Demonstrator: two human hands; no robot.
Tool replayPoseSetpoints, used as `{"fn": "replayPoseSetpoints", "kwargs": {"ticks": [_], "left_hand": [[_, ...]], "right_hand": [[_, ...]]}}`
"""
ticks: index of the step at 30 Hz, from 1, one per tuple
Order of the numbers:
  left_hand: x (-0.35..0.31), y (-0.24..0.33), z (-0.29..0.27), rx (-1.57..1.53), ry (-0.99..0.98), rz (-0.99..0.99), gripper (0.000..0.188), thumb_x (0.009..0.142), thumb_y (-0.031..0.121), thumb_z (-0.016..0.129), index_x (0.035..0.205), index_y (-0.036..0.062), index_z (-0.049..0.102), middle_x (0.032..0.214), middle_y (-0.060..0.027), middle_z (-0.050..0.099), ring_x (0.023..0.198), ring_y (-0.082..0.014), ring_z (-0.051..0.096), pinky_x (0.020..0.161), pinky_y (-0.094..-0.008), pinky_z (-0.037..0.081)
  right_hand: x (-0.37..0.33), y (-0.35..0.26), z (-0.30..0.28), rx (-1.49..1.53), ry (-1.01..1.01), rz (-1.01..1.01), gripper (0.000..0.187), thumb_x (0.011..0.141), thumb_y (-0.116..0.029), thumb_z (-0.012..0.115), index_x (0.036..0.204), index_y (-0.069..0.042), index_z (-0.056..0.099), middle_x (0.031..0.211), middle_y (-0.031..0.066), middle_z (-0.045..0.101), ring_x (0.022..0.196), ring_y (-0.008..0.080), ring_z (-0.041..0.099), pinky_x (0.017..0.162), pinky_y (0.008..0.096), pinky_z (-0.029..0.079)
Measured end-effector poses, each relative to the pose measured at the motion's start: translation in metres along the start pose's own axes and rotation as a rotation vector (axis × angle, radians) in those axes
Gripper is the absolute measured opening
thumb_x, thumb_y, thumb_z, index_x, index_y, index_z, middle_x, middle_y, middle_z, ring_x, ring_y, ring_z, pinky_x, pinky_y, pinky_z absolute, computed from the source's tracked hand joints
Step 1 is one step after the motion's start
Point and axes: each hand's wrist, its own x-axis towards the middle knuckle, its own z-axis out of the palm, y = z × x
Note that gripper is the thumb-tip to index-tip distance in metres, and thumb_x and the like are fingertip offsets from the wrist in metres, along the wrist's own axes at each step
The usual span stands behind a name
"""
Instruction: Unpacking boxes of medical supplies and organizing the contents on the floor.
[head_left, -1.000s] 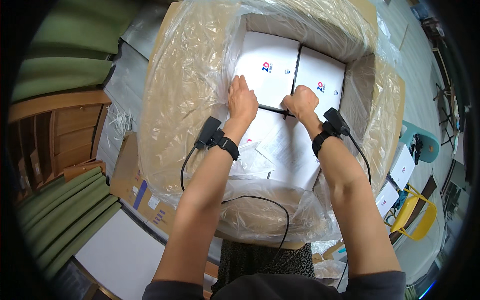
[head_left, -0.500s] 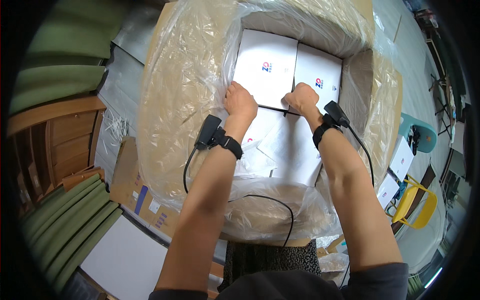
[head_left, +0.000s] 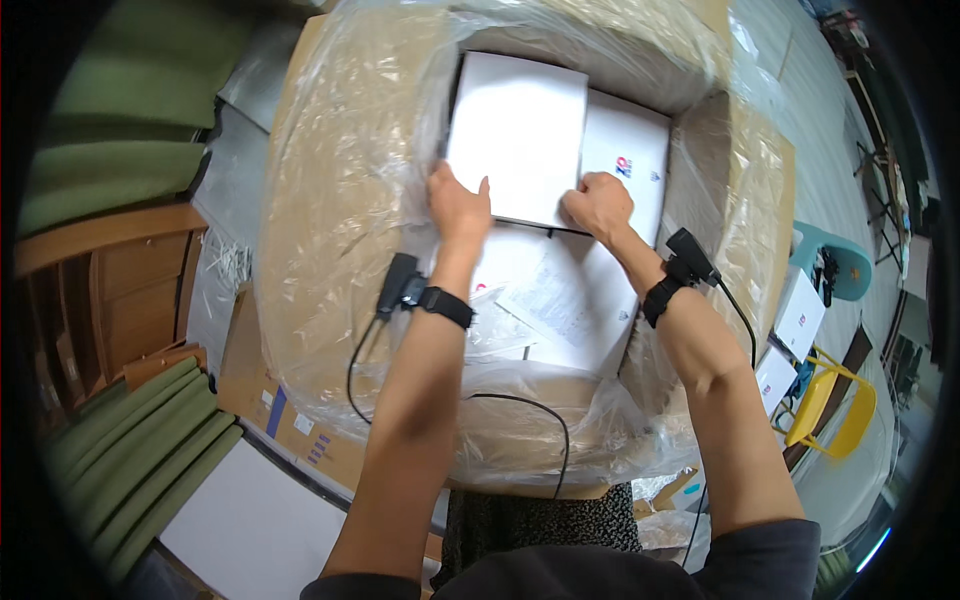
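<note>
A flat white box (head_left: 518,140) sits at the far left inside a large cardboard carton (head_left: 345,190) lined with clear plastic. My left hand (head_left: 460,205) grips its left edge near the front corner, thumb raised and fingers hidden down the side. At the right edge, my right hand (head_left: 602,205) is closed, its curled fingers pressed against the box. Beside it lies another white box (head_left: 640,135) with a small printed logo. More white boxes lie nearer me, with a thin printed sheet (head_left: 555,300) and clear plastic on them.
Loose plastic liner (head_left: 620,420) drapes over the carton's near rim, and a black cable (head_left: 540,402) crosses it. To the right stand a yellow chair (head_left: 835,405), a teal chair (head_left: 850,265) and more white boxes (head_left: 800,315). Green cushions (head_left: 140,440) and wooden furniture (head_left: 145,270) are at the left.
The carton and its contents sit slightly farther left in view. The gripped box's top now appears plain white, its logo no longer visible. My left thumb has lifted; both hands stay at its edges.
</note>
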Motion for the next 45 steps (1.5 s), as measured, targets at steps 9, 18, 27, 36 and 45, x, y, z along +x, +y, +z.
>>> {"fn": "replayPoseSetpoints", "kwargs": {"ticks": [9,18,27,36,45], "left_hand": [[-0.045,0.040,-0.100,-0.466,-0.134,0.013,0.037,0.083,0.015,0.062,0.112,-0.0055,0.056,0.103,-0.0172,0.063,0.094,-0.0231,0.061,0.083,-0.0332,0.046],[-0.121,0.016,-0.107,-0.529,-0.578,-0.146,0.054,0.095,0.032,0.050,0.132,-0.0043,0.039,0.128,-0.0158,0.049,0.118,-0.0227,0.047,0.098,-0.0323,0.038],[-0.150,0.047,-0.109,-0.816,-0.807,-0.490,0.062,0.093,0.040,0.053,0.134,-0.0025,0.036,0.130,-0.0162,0.048,0.117,-0.0276,0.050,0.097,-0.0383,0.043],[-0.216,0.200,-0.157,-1.076,-0.717,0.157,0.057,0.089,0.038,0.053,0.132,0.0029,0.040,0.130,-0.0101,0.047,0.119,-0.0245,0.046,0.100,-0.0413,0.038],[-0.306,0.372,-0.003,-1.257,-0.965,0.265,0.051,0.092,0.028,0.058,0.132,0.0029,0.038,0.130,-0.0103,0.048,0.116,-0.0184,0.048,0.097,-0.0348,0.041]], "right_hand": [[-0.077,0.009,-0.068,0.227,0.181,-0.171,0.015,0.061,-0.015,0.051,0.060,-0.003,0.060,0.062,0.0205,0.060,0.061,0.0380,0.059,0.059,0.0457,0.047],[-0.218,0.079,-0.059,0.856,0.012,0.110,0.048,0.081,-0.034,0.062,0.116,-0.002,0.053,0.110,0.0239,0.058,0.099,0.0332,0.059,0.084,0.0392,0.047],[-0.227,0.096,-0.029,1.112,-0.187,0.162,0.106,0.075,-0.052,0.067,0.146,-0.001,0.006,0.143,0.0323,0.022,0.135,0.0467,0.019,0.109,0.0443,0.023],[-0.301,0.178,-0.198,1.350,0.355,-0.195,0.094,0.077,-0.035,0.072,0.145,-0.002,0.018,0.140,0.0299,0.031,0.131,0.0410,0.032,0.106,0.0438,0.030],[-0.263,0.335,-0.302,1.027,1.095,-0.237,0.073,0.075,-0.029,0.076,0.130,0.003,0.042,0.109,0.0179,0.063,0.097,0.0239,0.062,0.084,0.0330,0.049]]}}
